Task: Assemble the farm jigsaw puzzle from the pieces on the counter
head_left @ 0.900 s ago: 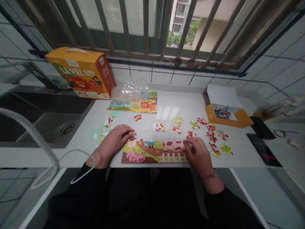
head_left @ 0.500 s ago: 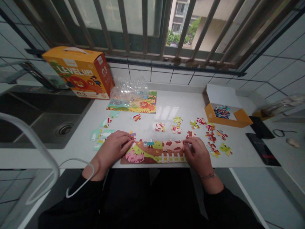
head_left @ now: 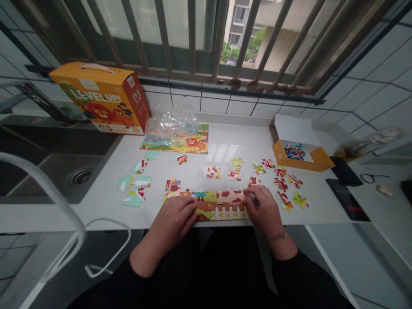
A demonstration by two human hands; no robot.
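At the tabletop's (head_left: pixel 225 148) near edge, both my hands lie flat on the puzzle strip (head_left: pixel 222 201): left hand (head_left: pixel 175 216) covers its left end, right hand (head_left: pixel 262 208) its right, fingers together, gripping nothing. I judge we're mid-assembly, bottom row. Next move needs a loose piece (head_left: pixel 213 171). Strip shows spotted cow, white fence, green field.

Orange puzzle box (head_left: pixel 103 98) by the sink (head_left: pixel 64 171), crumpled plastic wrap (head_left: pixel 170 116), open orange tray (head_left: pixel 301 154), black phone (head_left: pixel 347 199).
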